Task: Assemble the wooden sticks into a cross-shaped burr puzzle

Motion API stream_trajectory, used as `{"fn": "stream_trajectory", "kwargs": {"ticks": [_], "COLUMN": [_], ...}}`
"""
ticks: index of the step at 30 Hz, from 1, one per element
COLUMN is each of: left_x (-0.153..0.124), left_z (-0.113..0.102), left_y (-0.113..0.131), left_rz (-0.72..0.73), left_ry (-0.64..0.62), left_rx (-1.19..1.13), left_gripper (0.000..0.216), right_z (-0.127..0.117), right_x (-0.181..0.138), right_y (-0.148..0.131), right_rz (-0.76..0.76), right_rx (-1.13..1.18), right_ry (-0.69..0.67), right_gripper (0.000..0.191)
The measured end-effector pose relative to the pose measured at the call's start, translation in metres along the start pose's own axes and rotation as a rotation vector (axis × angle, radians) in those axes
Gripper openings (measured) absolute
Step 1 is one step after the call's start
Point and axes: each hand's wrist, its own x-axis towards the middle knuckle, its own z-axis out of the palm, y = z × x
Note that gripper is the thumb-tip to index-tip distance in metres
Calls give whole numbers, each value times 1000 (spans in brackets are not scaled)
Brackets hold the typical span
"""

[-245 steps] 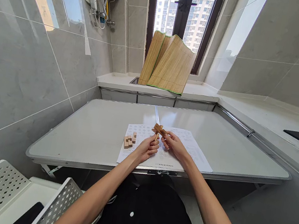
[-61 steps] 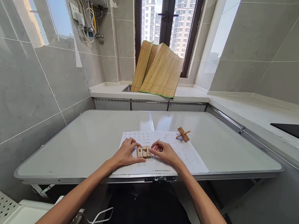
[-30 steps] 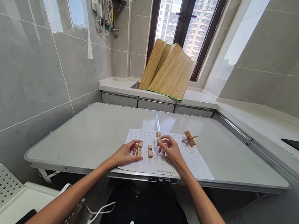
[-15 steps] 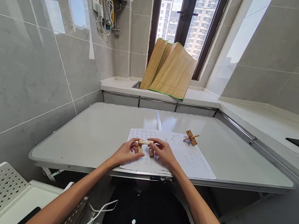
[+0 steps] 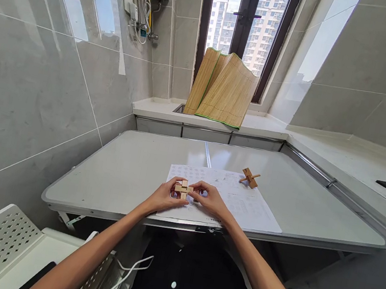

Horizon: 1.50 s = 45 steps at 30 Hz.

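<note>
The left hand (image 5: 161,197) pinches a block (image 5: 183,196) end to end; the right hand (image 5: 211,200) grips the tip of a second block (image 5: 179,188) laid across it. Under the right hand sits a third block (image 5: 195,201), partly hidden. Paper (image 5: 242,205) lies beneath both hands on the desk (image 5: 129,168). Beyond the right hand rests a wooden cross (image 5: 249,178); farther ahead stands a mat (image 5: 228,91).

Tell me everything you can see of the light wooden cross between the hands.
The light wooden cross is made of pale, square-edged blocks, apparently plain wood, with one lying crosswise over another. It is over the left part of the printed sheet; whether it rests on the paper is unclear. The left hand holds its near and far ends, and the right hand appears to touch its right end.
</note>
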Motion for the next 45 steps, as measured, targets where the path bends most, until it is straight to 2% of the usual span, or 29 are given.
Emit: {"fn": "stream_trajectory", "kwargs": {"ticks": [7, 19, 24, 27, 30, 36, 42, 45], "left_x": [-2, -2, -2, -2, -1, 0, 0, -1], "left_z": [-2, -2, -2, 0, 1, 3, 2, 1], "left_y": [7, 7, 8, 4, 1, 1, 2, 4], "left_rz": [15, 52, 41, 7, -45, -73, -47, -35], "left_ry": [-26, -20, -21, -20, -2, 28, 45, 20], "left_rx": [10, 34, 13, -68, -130, -122, -89, -73], "left_gripper": [69, 65, 66, 67, 68, 66, 68, 72], "right_z": [0, 3, 1, 1, 1, 0, 0, 1], "right_x": [-1, 0, 0, 1, 3, 6, 2, 1], "right_y": [0, 11, 6, 4, 9, 22, 12, 11], "right_rz": [-9, -1, -25, -37, -29, 6, -168, -202], "right_rx": [8, -10, -38, -91, -137, -179, -214, -272], "right_ry": [35, 3, 5, 49, 149, 267, 116, 80], "right_gripper": [30, 37, 34, 32, 31, 28, 26, 21]}}
